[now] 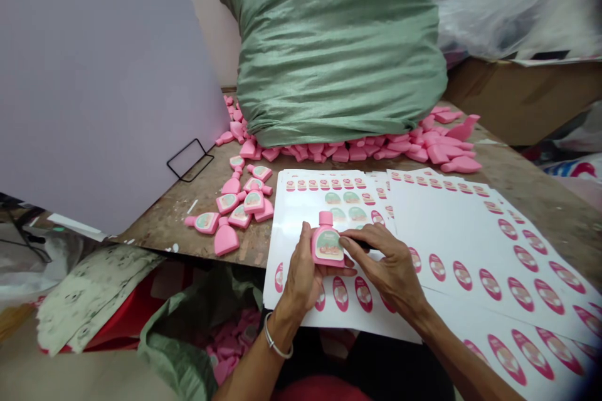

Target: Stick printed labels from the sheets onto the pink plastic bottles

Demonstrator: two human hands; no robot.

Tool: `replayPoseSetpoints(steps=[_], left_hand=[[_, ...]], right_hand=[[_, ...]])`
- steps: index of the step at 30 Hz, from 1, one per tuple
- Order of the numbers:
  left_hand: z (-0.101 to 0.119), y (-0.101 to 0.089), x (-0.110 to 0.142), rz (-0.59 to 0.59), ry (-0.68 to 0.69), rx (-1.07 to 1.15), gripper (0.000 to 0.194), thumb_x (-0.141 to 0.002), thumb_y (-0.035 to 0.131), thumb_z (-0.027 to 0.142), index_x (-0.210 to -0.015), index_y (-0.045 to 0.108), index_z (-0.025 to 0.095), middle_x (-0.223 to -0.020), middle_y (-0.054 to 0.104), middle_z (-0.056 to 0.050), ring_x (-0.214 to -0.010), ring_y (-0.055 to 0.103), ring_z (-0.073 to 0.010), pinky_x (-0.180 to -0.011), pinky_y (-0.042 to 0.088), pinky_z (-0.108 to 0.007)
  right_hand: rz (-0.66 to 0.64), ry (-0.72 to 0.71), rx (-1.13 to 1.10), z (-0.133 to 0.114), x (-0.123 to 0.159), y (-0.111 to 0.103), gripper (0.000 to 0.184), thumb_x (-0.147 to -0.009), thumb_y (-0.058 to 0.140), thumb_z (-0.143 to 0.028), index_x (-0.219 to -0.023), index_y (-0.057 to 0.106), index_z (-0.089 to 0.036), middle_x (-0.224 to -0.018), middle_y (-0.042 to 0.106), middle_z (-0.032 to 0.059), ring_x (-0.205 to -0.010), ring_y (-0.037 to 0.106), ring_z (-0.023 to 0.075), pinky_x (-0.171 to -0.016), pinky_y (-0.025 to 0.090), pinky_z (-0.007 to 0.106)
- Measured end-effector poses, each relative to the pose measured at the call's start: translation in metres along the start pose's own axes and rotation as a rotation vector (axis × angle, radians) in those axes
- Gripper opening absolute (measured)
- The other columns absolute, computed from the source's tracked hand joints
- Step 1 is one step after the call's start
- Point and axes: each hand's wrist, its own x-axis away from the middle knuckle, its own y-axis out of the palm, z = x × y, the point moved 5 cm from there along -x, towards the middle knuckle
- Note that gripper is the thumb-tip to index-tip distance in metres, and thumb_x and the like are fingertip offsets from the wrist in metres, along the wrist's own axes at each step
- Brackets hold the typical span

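My left hand [303, 269] is closed around a small pink toy bottle [328, 260], held upright with its front towards me. A green and cream label [330, 243] sits on that front face. At the label's right edge are the thumb and forefinger of my right hand [388, 263], bent in a pinch. Something thin and dark [364, 244] shows between those fingers, too covered to name. Under both hands lies a sticker sheet [305, 213] with green labels and pink ovals. Several labelled bottles [228, 202] lie loose to the left.
Pink bottles [437, 144] are heaped under a big green sack [338, 44] at the back. More sticker sheets [451, 219] spread to the right. A black wire stand [190, 160] leans by the grey panel [108, 75]. Below the table edge, an open green sack [176, 338] holds pink pieces.
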Motion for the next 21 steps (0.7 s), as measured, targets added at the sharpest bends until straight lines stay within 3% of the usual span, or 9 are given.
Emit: replayPoseSetpoints(steps=[17, 21], left_hand=[[0.0006, 0.0028, 0.0008, 0.012, -0.053, 0.020, 0.058, -0.094, 0.037, 0.054, -0.108, 0.063, 0.004, -0.074, 0.071, -0.012, -0.069, 0.070, -0.0225, -0.058, 0.057, -0.030], [-0.0002, 0.0013, 0.0001, 0.003, -0.048, 0.020, 0.059, -0.092, 0.039, 0.057, -0.111, 0.062, 0.005, -0.074, 0.071, -0.012, -0.068, 0.070, -0.0226, -0.059, 0.057, -0.031]], right_hand=[[-0.018, 0.047, -0.044, 0.0049, -0.0013, -0.0001, 0.008, -0.085, 0.063, -0.028, -0.086, 0.070, -0.023, -0.074, 0.064, 0.0002, -0.070, 0.054, 0.0155, -0.077, 0.044, 0.034], [-0.022, 0.141, -0.111, 0.0089, -0.0028, -0.0005, 0.010, -0.084, 0.064, -0.031, -0.083, 0.070, -0.024, -0.078, 0.068, 0.0002, -0.073, 0.058, 0.0161, -0.073, 0.047, 0.032]])
